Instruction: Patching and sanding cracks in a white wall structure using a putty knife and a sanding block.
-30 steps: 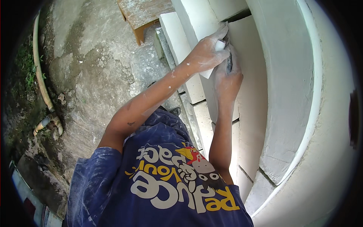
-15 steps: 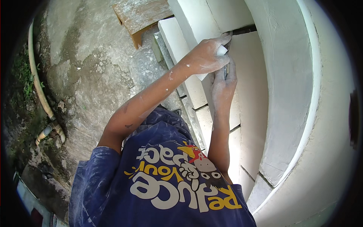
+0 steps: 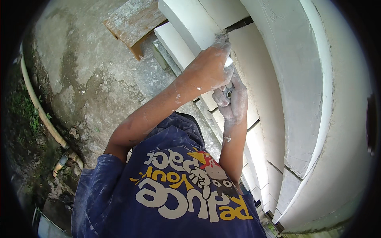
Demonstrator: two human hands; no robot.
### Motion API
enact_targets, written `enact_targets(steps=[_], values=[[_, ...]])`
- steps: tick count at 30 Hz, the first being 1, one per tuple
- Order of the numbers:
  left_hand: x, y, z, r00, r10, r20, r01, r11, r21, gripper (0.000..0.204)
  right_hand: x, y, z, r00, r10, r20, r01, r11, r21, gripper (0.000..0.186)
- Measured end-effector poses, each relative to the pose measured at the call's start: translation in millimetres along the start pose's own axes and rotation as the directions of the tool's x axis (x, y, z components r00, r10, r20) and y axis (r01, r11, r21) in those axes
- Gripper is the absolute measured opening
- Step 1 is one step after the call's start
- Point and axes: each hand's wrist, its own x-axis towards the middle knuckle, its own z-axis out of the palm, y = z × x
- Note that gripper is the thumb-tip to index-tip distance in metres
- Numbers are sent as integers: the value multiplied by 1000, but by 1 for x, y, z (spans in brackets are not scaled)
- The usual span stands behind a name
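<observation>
My left hand (image 3: 217, 65), dusted white, is closed beside the block wall, its fingertips at the end of a dark joint between two pale blocks. A small white piece (image 3: 228, 62) shows at its palm side; what kind of thing it is I cannot make out. Just below, my right hand (image 3: 235, 97) curls its fingers around a slim handle (image 3: 229, 94), whose round hollow end faces up. The rest of that tool is hidden by my hands. Both hands are close together, the left partly over the right.
White blocks (image 3: 186, 27) form stepped edges beside my hands. A curved grey plastered band (image 3: 293, 79) runs along the right. A dusty wooden bench (image 3: 137, 20) stands on the rough concrete floor (image 3: 91, 59) at upper left. A pipe (image 3: 37, 103) lies along the far left.
The view has shifted slightly. My right hand has turned so that its fingers and the handle's hollow end show; the dark blade-like strip seen between my hands before is hidden now.
</observation>
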Motion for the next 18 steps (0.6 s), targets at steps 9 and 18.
enact_targets(steps=[9, 18], values=[[-23, -33, 3, 975, 198, -97, -203, 978, -46, 60, -3, 21, 3, 980, -197, 17, 195, 953, -230, 44], [-70, -54, -7, 996, 17, 88, 54, 676, -735, 48, -74, 113, 7, 913, -315, -260, 294, 948, -118, 46]])
